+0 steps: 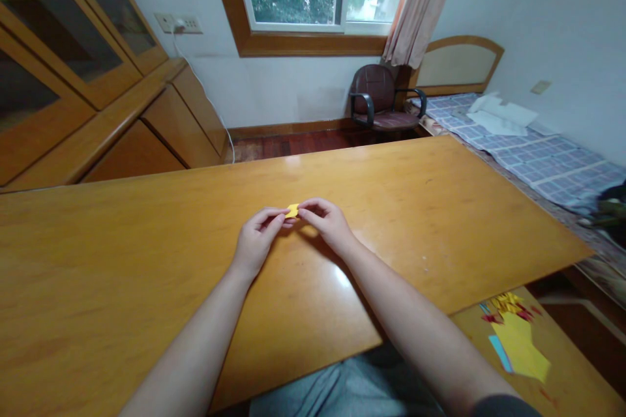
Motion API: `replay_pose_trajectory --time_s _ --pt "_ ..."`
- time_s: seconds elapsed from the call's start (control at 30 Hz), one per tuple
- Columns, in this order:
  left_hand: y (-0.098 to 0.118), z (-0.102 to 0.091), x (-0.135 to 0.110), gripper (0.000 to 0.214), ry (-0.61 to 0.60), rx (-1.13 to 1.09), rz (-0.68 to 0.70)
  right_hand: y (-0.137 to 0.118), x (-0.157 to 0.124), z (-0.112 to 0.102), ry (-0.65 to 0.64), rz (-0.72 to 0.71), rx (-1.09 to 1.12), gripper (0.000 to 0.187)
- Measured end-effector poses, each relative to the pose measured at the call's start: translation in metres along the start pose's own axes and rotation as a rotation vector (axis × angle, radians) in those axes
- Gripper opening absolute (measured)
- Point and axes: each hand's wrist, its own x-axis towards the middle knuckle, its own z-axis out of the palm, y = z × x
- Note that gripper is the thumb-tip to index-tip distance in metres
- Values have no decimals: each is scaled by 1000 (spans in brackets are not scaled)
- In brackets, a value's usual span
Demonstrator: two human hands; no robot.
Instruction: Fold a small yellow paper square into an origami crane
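The left hand and the right hand meet over the middle of the worktop. Their fingers pinch a small yellow paper piece, the left from 9 o'clock and the right from 3 o'clock. The fold probably goes best with a soft pinch and the edges lined up. More paper bits lie far off at 4 o'clock.

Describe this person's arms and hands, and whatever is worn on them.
Both forearms are bare. The left hand and right hand show no gloves, and no watch, ring or bracelet is visible. A dark sleeve edge covers the right upper arm at the frame's bottom.
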Motion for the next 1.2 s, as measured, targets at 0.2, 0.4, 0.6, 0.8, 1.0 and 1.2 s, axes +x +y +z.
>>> replay_pose_trajectory --time_s 0.2,0.4,0.6,0.8,1.0,1.2 --pt "-1 1 1 29 22 -52 -72 2 -1 0 -17 -41 -72 15" --pt "-1 0 2 34 -30 -118 -83 1 -2 -2 -43 -131 -231 12" --pt "-3 -1 2 35 -79 -103 -111 -2 -4 -3 -71 -210 -344 11" --pt "-4 -2 2 34 -56 -125 -87 -3 -4 -4 -63 -194 -339 15" --pt "-5 -3 2 33 -32 -187 -95 -2 -3 -5 -108 -223 -325 12" --pt "0 -1 0 36 -48 -194 -125 -4 -2 -6 -151 -263 -370 10"
